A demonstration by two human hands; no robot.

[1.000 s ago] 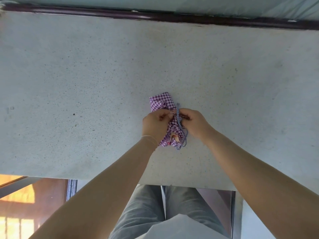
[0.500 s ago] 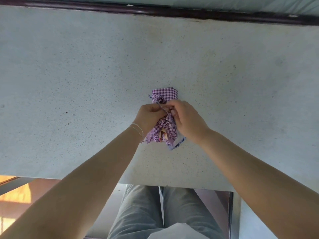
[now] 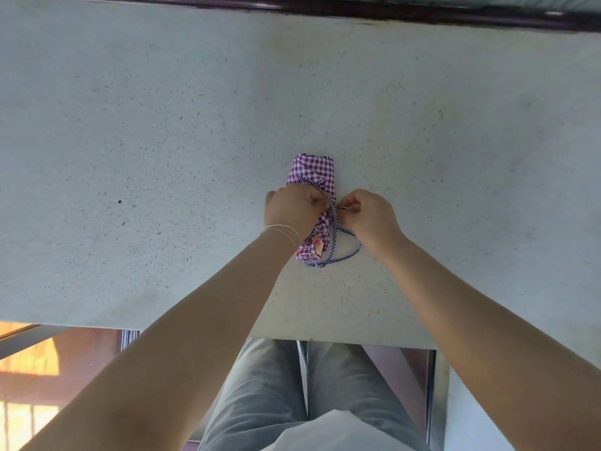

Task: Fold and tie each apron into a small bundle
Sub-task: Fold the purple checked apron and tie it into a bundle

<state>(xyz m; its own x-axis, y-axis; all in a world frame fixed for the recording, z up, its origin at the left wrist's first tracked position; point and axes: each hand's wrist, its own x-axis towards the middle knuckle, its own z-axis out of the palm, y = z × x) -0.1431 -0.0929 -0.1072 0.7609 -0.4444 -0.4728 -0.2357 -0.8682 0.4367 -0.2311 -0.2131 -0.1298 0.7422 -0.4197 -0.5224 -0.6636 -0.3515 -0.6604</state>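
A purple-and-white checked cloth apron (image 3: 313,177), folded into a small long bundle, is laid on the pale grey speckled stone table (image 3: 146,141), and no brand, label or writing can be read on it. Its blue-and-white twisted cord (image 3: 338,255) is wound across the bundle's middle and looped out at the near end. The cord is pinched by the left hand (image 3: 292,211), with thin bangles at its wrist, and by the right hand (image 3: 369,214), the two hands placed at either side of the bundle.

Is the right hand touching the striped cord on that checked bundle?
Touching. The head view shows the right hand pinching the cord between its fingertips at the middle of the bundle, with no gap.
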